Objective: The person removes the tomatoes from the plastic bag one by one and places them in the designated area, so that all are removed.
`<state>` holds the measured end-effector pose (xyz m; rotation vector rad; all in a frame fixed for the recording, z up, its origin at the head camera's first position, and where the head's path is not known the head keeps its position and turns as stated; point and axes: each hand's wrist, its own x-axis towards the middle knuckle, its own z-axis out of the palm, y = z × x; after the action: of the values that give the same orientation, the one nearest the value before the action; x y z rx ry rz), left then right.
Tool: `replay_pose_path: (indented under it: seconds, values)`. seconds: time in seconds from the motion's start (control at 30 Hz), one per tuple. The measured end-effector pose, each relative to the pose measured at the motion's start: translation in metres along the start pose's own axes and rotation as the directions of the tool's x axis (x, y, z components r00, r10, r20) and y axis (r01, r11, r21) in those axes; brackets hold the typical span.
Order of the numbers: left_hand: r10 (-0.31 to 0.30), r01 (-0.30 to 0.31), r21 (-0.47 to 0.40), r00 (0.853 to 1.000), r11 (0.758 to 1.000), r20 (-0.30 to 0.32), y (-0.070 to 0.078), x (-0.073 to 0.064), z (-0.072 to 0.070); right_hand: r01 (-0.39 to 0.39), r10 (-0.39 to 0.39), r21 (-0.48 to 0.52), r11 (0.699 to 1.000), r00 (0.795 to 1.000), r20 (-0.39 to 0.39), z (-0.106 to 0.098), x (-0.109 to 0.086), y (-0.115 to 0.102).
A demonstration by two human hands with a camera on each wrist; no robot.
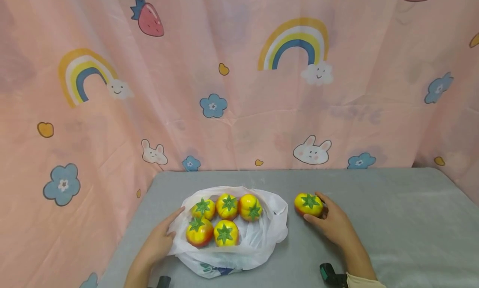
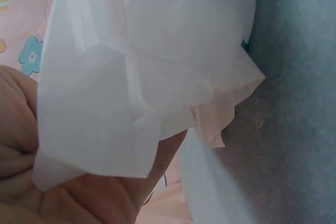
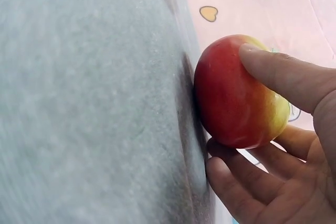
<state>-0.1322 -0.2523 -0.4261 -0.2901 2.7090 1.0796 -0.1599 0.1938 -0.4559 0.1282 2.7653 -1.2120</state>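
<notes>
A white plastic bag lies spread wide at its mouth on the grey table, with several yellow-and-red tomatoes with green star-shaped tops inside. My left hand holds the bag's left rim; in the left wrist view the white plastic hides most of the fingers. To the right of the bag, my right hand grips a single tomato between thumb and fingers. The right wrist view shows this tomato's red underside at the table surface, with the thumb over one side.
The grey table extends to the right of my right hand. Behind it and along the left hangs a pink curtain printed with rainbows, rabbits and flowers. Dark wrist devices sit on both wrists.
</notes>
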Motion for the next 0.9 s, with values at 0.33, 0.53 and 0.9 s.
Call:
replay_pose_path:
  seconds: [0.33, 0.53, 0.9]
  values:
    - [-0.01, 0.01, -0.013, 1.0, 1.0, -0.001, -0.0005, -0.001, 0.0006, 0.013, -0.013, -0.01, 1.0, 1.0, 0.001, -0.0008, -0.0005, 0.0005]
    - [0.011, -0.011, -0.006, 1.0, 1.0, -0.003, -0.0014, -0.0006, 0.0004, -0.02, 0.02, -0.015, 1.0, 1.0, 0.001, -0.0012, -0.0008, 0.0001]
    - [0.0, 0.0, -0.015, 1.0, 1.0, 0.004, 0.0003, -0.0014, 0.0, -0.01, 0.01, -0.004, 1.0, 1.0, 0.0, -0.0034, -0.0007, -0.0002]
